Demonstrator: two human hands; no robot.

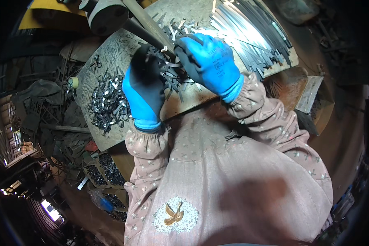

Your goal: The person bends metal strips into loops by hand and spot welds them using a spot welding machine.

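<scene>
Both my hands wear blue gloves with black palms and work over a worn metal-topped table point(110, 49). A thin curved metal strip point(173, 64) spans the gap between them. My right hand point(209, 59) has its fingers curled in and pinches the strip's right end. My left hand point(145, 84) is by the strip's other end, its fingertips dark and hard to make out. Just beyond the hands, a dark metal bar point(143, 35) slants down to the tabletop. Short loose strips point(174, 84) lie scattered beneath and behind my hands.
Long flat metal strips point(250, 33) lie bundled at the far right of the table. Small bent metal pieces point(108, 100) are heaped on its left. A round metal machine part point(108, 18) juts in overhead. Boxes of dark pieces point(106, 170) stand low at left.
</scene>
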